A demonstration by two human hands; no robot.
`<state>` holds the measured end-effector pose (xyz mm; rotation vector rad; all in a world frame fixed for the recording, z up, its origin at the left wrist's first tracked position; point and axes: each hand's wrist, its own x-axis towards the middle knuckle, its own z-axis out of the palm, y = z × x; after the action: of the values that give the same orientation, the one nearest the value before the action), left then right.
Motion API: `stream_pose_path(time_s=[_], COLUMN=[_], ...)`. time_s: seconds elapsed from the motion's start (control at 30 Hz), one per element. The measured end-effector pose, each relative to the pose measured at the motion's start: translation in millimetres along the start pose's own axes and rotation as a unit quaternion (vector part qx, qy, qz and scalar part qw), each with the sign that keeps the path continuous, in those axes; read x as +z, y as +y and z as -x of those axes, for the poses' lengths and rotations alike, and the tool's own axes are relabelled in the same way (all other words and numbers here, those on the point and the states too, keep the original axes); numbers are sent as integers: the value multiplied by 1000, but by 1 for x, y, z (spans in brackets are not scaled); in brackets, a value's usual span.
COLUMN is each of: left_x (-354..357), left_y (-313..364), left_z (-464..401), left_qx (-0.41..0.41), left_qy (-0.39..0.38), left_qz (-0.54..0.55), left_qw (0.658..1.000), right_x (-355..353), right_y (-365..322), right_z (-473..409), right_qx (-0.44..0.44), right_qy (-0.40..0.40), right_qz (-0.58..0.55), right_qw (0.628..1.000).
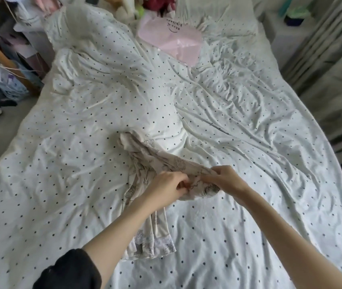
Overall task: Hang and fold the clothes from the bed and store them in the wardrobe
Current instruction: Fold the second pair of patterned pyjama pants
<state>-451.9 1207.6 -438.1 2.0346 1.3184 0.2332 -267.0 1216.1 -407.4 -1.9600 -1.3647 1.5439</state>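
Low in the middle of the frame, my left hand (pixel 169 184) and right hand (pixel 223 180) pinched the beige flowered garment (pixel 151 163) with curled fingers, above the dotted bed (pixel 61 163).

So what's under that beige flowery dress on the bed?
The white dotted bedsheet lies under the beige floral lace-hemmed dress. Both hands, left hand and right hand, grip its bunched middle. Anything beneath the fabric is hidden.
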Motion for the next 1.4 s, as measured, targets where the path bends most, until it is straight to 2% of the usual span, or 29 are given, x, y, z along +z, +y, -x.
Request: stream_pose_path(time_s=[0.13,0.27,0.4,0.5,0.63,0.73,0.83,0.93,1.03,1.17,1.4], left_x=[-11,-41,-67,-79,-81,-83,-89,-91,-94,-118,-159], left_y=[29,55,77,96,120,130,140,152,161,155,151], left_z=[10,27,46,65,85,92,99,100,107,116,130], left_qx=[-8,-5,18,62,68,15,-6,-27,-31,-44,-63], left_qy=[57,133,196,261,236,276,300,256,251,241,286], left_qz=[65,124,117,121,97,40,36,70,74,62,4], left_qw=[996,983,973,956,964,960,953,964,965,968,956], right_x=[-23,-36,-37,-36,-38,-38,-39,-40,-41,-48,-62], right_y=[-5,-21,-48,-75,-109,-126,-136,-143,-142,-136,-122], right_z=[32,74,101,117,137,152,166,172,184,188,188], right_qx=[-14,-92,-139,-142,-125,-134,-144,-132,-152,-154,-122], right_qy=[-9,-24,42,70,70,65,48,36,59,132,197], right_qz=[-100,-113,-76,-109,-181,-211,-258,-310,-279,-218,-199], right_qw=[995,989,987,981,973,966,954,941,946,955,952])
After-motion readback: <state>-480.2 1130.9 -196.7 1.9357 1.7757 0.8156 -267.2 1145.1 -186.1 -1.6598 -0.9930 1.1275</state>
